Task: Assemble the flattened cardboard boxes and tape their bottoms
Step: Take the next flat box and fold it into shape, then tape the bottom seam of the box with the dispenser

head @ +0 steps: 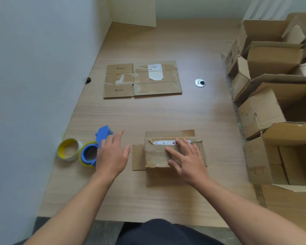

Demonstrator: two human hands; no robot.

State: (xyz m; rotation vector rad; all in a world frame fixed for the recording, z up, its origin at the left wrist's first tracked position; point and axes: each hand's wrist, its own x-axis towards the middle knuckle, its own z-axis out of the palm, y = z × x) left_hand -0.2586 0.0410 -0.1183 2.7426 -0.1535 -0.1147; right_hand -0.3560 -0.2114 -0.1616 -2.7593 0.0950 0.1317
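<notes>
A small worn cardboard box [157, 156] stands on the wooden table in front of me, its flaps folded over and a white label on top. My right hand [185, 160] presses flat on those flaps with straight fingers. My left hand [111, 154] hovers with spread fingers just left of the box, over a blue tape dispenser [102, 134] with a yellowish tape roll [88, 154]. A flattened cardboard box [141, 79] lies farther back at the table's middle.
A spare tape roll with a yellow core [69, 149] sits left of the dispenser. Several assembled open boxes [272, 106] are stacked along the right side. A metal cable grommet [200, 83] is set in the table. A white wall bounds the left.
</notes>
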